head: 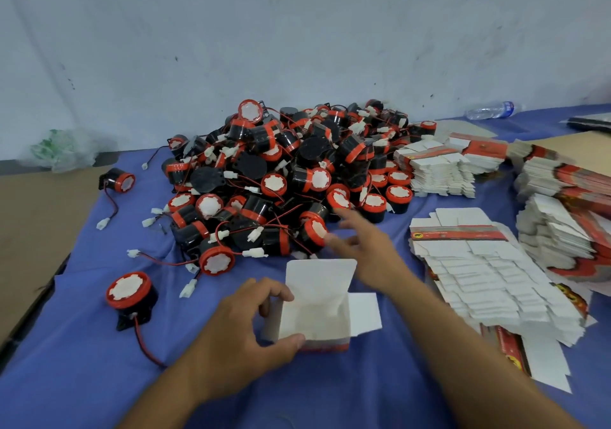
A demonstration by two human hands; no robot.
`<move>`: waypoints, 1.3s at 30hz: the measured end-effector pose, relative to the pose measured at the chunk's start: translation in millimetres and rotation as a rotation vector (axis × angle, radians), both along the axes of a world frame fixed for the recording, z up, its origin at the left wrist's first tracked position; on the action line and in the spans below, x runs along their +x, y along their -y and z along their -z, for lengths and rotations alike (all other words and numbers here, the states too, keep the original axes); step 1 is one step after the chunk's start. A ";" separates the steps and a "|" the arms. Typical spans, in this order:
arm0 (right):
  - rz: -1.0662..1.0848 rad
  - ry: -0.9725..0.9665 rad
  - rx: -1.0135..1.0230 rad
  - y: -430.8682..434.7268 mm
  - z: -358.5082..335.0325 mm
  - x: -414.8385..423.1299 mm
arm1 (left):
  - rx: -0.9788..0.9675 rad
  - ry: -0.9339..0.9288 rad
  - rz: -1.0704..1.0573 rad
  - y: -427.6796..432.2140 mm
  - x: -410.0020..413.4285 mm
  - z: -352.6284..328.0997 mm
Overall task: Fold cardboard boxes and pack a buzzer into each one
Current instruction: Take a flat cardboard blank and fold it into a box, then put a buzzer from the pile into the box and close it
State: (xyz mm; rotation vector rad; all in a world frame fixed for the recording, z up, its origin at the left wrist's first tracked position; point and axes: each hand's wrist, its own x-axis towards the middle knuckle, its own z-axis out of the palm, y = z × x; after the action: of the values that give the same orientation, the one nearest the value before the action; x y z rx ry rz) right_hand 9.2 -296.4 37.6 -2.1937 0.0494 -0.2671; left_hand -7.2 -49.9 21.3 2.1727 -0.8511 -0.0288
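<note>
Your box (315, 306) stands on the blue cloth (82, 346) with its mouth open toward you. Its white lid flap stands upright at the far side, one side flap is spread flat to the right, and a strip of red print shows along its near bottom edge.

Your left hand (244, 336) grasps the box's left side, with the thumb pressed at the near lower corner and the fingers curled over the upper left edge.

Your right hand (363, 246) is stretched out just beyond the box, fingers straight and spread, holding nothing. It is blurred, so you cannot tell whether its fingertips touch the nearest buzzer in the pile (291, 170).

That pile lies beyond the box. It is a heap of black buzzers with red rims, white centres, red and black wires and white plugs.

One loose buzzer (130, 296) sits left of the box, red face up, with its wire trailing toward you. A second buzzer (119, 180) lies on its side farther left and beyond.

Right of the box is a fanned stack of flat cartons (489, 280), white side mostly up. More stacks (443, 167) lie beyond and to the right of it.

Far beyond the box, to the right and near the wall, a bottle (489, 110) lies on its side. Far beyond the box, to the left, sits a crumpled plastic bag (62, 151).
</note>
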 end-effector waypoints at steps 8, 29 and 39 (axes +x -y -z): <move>-0.095 0.087 -0.142 -13.3 17.5 7.0 | -0.024 -0.098 0.027 8.5 3.7 8.2; -0.170 0.460 -0.336 -33.5 -9.5 -45.8 | -0.155 0.016 -0.241 3.6 17.7 15.4; -0.083 0.394 -0.511 -59.8 11.1 -40.1 | -0.150 0.016 0.000 -0.1 18.0 8.8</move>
State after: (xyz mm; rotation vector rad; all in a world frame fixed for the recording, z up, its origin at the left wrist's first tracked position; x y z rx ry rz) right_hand -30.9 -236.6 26.5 -2.5921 -0.3645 -0.7245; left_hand 10.8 -49.8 12.5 2.0351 -0.8349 0.0512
